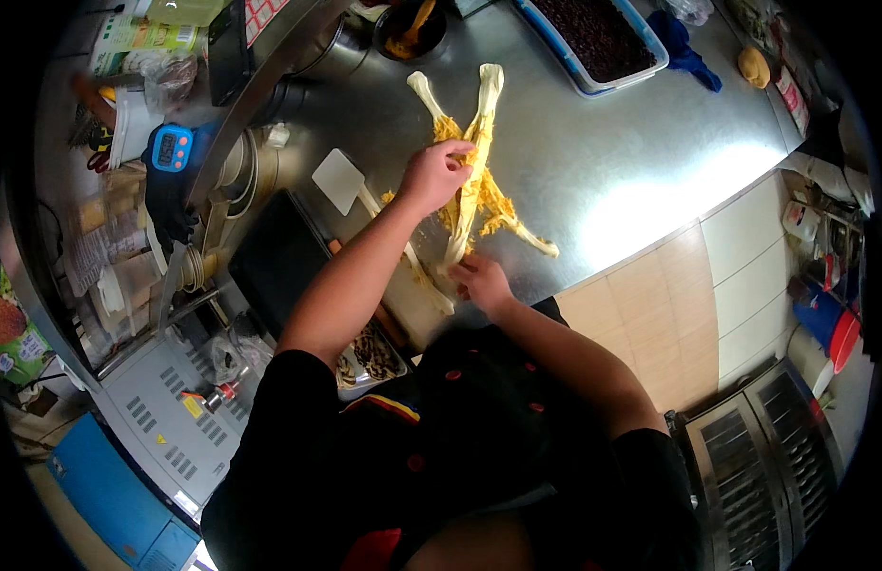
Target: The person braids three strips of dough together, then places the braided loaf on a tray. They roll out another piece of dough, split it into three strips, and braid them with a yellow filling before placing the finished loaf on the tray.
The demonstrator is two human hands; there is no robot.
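Observation:
Long strands of pale dough with a crumbly yellow filling lie crossed on the stainless steel worktop. My left hand (439, 175) has its fingertips at the middle of the upper dough strand (477, 160), thumb and fingers curled about its edge. At that strand's near end, my right hand (482, 284) has thumb and fingers pinched together on the tip. Beneath, another dough strand (509, 212) slants toward the right, its end bare of filling. A further thin strand (431, 288) lies left of my right hand, partly hidden by my left forearm. Yellow crumbs stick around the strands.
A white scraper (337, 180) and a black tray (280, 260) lie left. At the back are a bowl of orange filling (394, 47) with a spatula and a tub of dark grains (601, 43). A blue timer (171, 148) hangs left. The worktop's edge (669, 232) runs along the right.

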